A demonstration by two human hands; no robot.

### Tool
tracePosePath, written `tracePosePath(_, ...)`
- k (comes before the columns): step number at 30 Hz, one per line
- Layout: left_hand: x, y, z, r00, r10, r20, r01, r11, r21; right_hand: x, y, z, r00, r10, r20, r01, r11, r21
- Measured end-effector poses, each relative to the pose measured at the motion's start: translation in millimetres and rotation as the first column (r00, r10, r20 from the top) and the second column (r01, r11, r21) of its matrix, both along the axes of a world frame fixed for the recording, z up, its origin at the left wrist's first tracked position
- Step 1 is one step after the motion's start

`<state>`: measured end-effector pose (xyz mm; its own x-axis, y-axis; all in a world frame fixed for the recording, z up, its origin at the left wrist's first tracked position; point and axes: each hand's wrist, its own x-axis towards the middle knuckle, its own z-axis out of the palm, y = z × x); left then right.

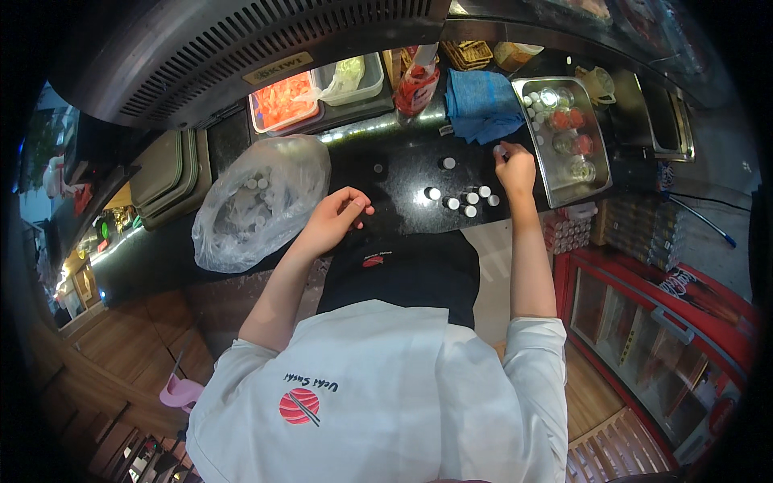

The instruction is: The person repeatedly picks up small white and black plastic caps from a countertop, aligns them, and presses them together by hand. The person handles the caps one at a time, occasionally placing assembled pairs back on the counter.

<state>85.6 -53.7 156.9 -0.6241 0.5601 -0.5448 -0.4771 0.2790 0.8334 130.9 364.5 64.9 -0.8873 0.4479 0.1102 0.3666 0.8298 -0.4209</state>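
Observation:
Several small round containers with white lids (470,199) stand loosely grouped on the black counter in front of me. One more white-lidded container (448,163) stands a little farther back, and a small dark round piece (378,168) lies left of it. My right hand (516,167) is closed at the left edge of the metal tray, with a small white-lidded container (500,151) at its fingertips, mostly hidden. Over the counter's front edge hovers my left hand (341,219), fingers loosely curled and apart, nothing visible in them. Beside it lies a clear plastic bag (262,201) with more small containers inside.
A metal tray (601,179) at the right holds small white pieces and clear jars, some with orange-red contents. Behind are a folded blue cloth (483,101), a red bottle (416,88), and tubs of orange shreds (283,101) and pale green food (348,76). Dark trays (165,173) stand left.

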Motion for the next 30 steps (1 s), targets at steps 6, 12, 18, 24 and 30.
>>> tracePosePath(6, -1, 0, -5, 0.999, -0.006, -0.033, 0.006, 1.000, 0.014, -4, 6, -7, 0.998, 0.063, -0.013, -0.063, 0.998, 0.012)
tracePosePath(12, -3, 3, -8, 1.000, 0.006, -0.003, -0.006, 1.000, -0.008, -11, 12, -15, 0.993, 0.099, -0.057, -0.100, 0.995, -0.011)
tracePosePath(18, -4, 4, -6, 0.999, -0.021, -0.035, 0.020, 0.999, -0.025, -11, 3, -22, 0.998, 0.062, 0.007, -0.062, 0.995, 0.074)
tracePosePath(24, -6, 3, -8, 0.999, -0.018, -0.036, 0.017, 0.999, -0.039, -4, -8, -9, 0.997, 0.076, -0.002, -0.076, 0.997, 0.026)
tracePosePath(30, -8, 21, -14, 1.000, -0.011, -0.026, 0.011, 1.000, -0.014, -4, -36, 42, 0.988, 0.110, -0.112, -0.118, 0.990, -0.074)
